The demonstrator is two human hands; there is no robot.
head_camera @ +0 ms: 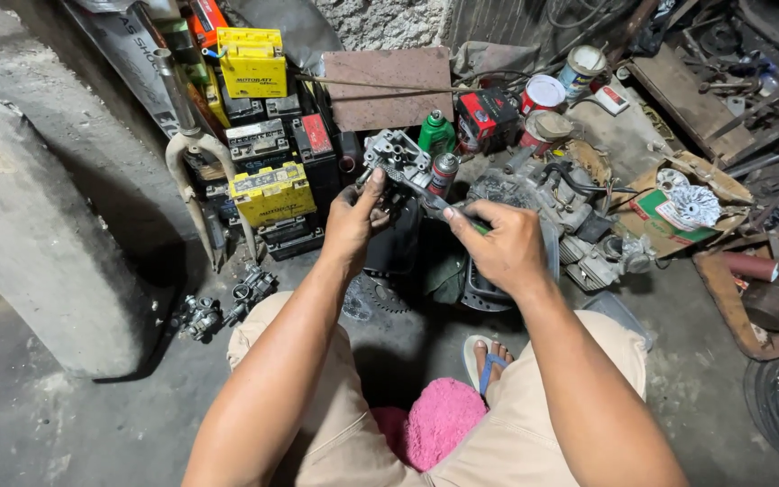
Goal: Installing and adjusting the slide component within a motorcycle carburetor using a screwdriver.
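My left hand (354, 219) grips a grey cast-metal engine part (398, 159) and holds it up in front of me. My right hand (500, 243) is closed around the green handle of a tool whose metal shaft (437, 204) reaches to the underside of that part. Both forearms stretch forward over my knees, and I sit low to the concrete floor. Below my hands lie a dark sprocket (377, 295) and a black engine cover (484, 293).
Stacked yellow and black batteries (268, 153) stand at the left beside a bicycle fork (193, 162). An engine block (561, 212), spray cans (437, 133), tins (544, 93) and a carton (664, 216) crowd the right. Carburettor parts (218, 307) lie near a concrete pillar (29, 234). A pink cloth (439, 419) lies by my sandalled foot (489, 359).
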